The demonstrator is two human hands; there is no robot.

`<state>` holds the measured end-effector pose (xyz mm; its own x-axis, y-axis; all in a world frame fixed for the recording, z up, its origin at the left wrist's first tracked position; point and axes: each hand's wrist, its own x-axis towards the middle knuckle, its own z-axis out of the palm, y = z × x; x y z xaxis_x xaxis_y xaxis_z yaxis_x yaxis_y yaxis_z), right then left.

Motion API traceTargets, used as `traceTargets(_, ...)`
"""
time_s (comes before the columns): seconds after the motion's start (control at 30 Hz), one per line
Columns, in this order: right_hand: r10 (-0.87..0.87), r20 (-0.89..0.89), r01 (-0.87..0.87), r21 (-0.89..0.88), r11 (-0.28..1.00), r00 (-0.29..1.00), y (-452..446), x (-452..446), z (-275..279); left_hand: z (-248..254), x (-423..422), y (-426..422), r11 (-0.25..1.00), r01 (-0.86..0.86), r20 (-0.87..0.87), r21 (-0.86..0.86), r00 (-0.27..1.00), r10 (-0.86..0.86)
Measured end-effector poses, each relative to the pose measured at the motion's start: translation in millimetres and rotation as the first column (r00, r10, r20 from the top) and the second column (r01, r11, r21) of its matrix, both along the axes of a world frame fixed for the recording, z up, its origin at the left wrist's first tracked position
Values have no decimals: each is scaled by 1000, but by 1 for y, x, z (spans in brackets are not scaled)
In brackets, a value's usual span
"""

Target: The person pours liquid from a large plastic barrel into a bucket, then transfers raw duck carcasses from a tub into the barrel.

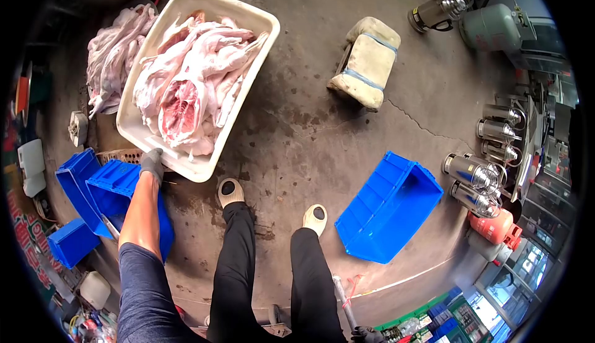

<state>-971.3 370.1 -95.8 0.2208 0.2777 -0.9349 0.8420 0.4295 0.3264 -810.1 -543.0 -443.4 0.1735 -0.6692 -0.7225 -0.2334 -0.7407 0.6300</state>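
My left hand [152, 164], in a grey glove, grips the near rim of a white tray [201, 170]. Pale plucked carcasses [204, 70] fill the tray, one with its pink inner cavity facing up. More carcasses [114, 57] lie in a heap against the tray's left side. At the bottom edge, my right hand [367, 335], in a dark glove and partly cut off by the frame, is closed around the end of a metal pole [343, 298].
Blue bins [118, 185] stand by my left arm; another blue bin [384, 209] is tipped on the right floor. A padded stool [370, 61] with blue straps stands ahead. Metal canisters [471, 172] and gas cylinders [493, 28] line the right side.
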Motion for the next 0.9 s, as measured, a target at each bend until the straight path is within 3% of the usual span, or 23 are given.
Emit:
traceTargets(0.07, -9, -8, 9, 12, 1000, 1000, 11, 2, -8, -4, -12, 27, 976, -97, 56, 194, 995, 87)
traceTargets(0.13, -25, -34, 24, -28, 999, 999, 17, 4, -13, -3, -42, 84, 969, -140, 38, 202, 990, 135)
traceTargets(0.17, -32, -64, 28, -62, 998, 997, 23, -1, -17, -44, -29, 105, 956, -143, -45, 256, 986, 160)
traceTargets(0.2, 9, -22, -10, -47, 999, 1000, 63, 9, -38, -10, -74, 140, 924, -313, -115, 219, 932, 343)
traceTargets(0.23, 15, -32, -17, -58, 998, 999, 76, -3, -63, -40, -71, 152, 895, -327, -261, 304, 875, 408)
traceTargets(0.27, 583, -182, -611, -227, 758, 791, 84, -14, -87, -72, -67, 164, 856, -323, -380, 403, 792, 478)
traceTargets(0.3, 878, -387, -947, -259, 189, 281, 91, -22, -96, -103, -63, 176, 811, -296, -464, 505, 699, 544)
traceTargets(0.33, 694, -345, -773, -212, 598, 632, 66, -38, -99, -74, -104, 204, 919, -237, -380, 315, 856, 351)
traceTargets(0.37, 369, -333, -437, -157, 886, 868, 14, -61, -118, -12, -163, 229, 850, -426, -462, 310, 714, 526)
traceTargets(0.4, 550, -439, -620, -21, 784, 710, -39, -87, -126, -37, -172, 248, 805, -443, -473, 396, 653, 592)
traceTargets(0.43, 591, -483, -675, 0, 737, 646, -72, -109, -145, -30, -191, 267, 787, -440, -494, 432, 615, 615)
traceTargets(0.47, 376, -561, -584, -251, 772, 737, -109, -132, -166, -22, -211, 285, 769, -434, -512, 469, 576, 637)
traceTargets(0.5, 368, -636, -664, -317, 677, 678, -146, -156, -196, -12, -234, 301, 731, -481, -523, 483, 511, 682)
traceTargets(0.53, 138, -632, -441, -351, 826, 763, -217, -173, -200, -8, -249, 314, 769, -440, -550, 465, 537, 640)
traceTargets(0.57, 158, -655, -468, -330, 820, 739, -266, -194, -217, -2, -260, 322, 748, -422, -563, 512, 493, 663)
traceTargets(0.6, 26, -722, -457, -408, 790, 691, -300, -211, -251, -2, -262, 336, 726, -411, -578, 551, 440, 688)
traceTargets(0.63, -187, -648, -316, -577, 753, 738, -334, -230, -294, -4, -263, 342, 713, -390, -596, 582, 391, 701)
traceTargets(0.67, -17, -677, -412, -468, 782, 736, -407, -251, -244, -4, -262, 346, 700, -389, -575, 599, 399, 714)
traceTargets(0.7, 69, -766, -505, -350, 789, 639, -447, -263, -264, -4, -258, 350, 689, -383, -552, 616, 413, 724)
traceTargets(0.73, 260, -885, -697, -95, 711, 386, -469, -274, -300, -11, -251, 353, 708, -365, -565, 604, 431, 704)
traceTargets(0.8, 490, -838, -795, 120, 595, 240, -507, -293, -324, 22, -245, 347, 774, -330, -568, 541, 535, 625)
traceTargets(0.83, 525, -827, -820, 149, 552, 203, -520, -297, -301, 32, -242, 347, 816, -292, -556, 499, 615, 560)
traceTargets(0.9, 522, -796, -867, -5, 498, 305, -521, -305, -329, 10, -209, 325, 767, -433, -511, 473, 575, 639)
